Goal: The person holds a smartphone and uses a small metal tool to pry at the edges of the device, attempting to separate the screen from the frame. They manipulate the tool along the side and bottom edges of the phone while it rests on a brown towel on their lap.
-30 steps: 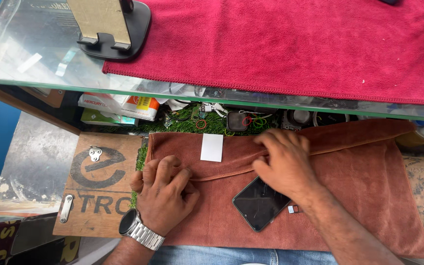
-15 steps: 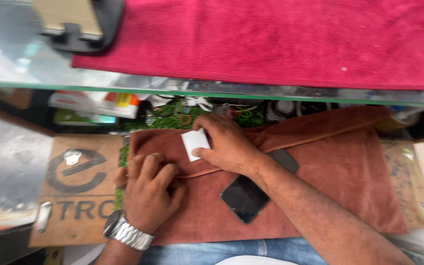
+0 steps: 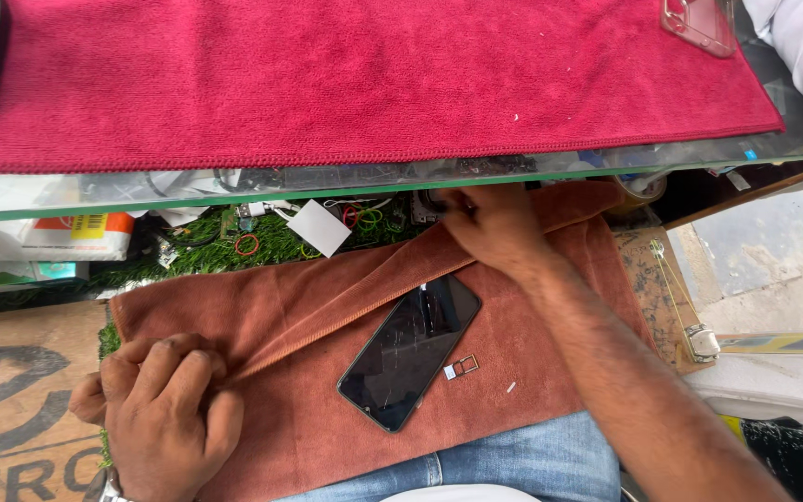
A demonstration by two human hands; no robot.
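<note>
The right hand (image 3: 494, 228) has left the white card (image 3: 320, 227) and now pinches the brown towel's (image 3: 550, 325) far edge, the left hand (image 3: 164, 409) stays clenched on its fold (phone (image 3: 411, 350) uncovered, lying mid-towel).

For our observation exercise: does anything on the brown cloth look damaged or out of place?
Yes. The black phone lies slantwise with cracks across its screen, and its small card tray lies loose beside it. The brown cloth is folded over, gripped by the left hand.

We see our bare forearms, no sleeves; metal watch band (image 3: 113, 487) at left wrist, lower left of frame; blue jeans (image 3: 476, 460) btm centre.
</note>
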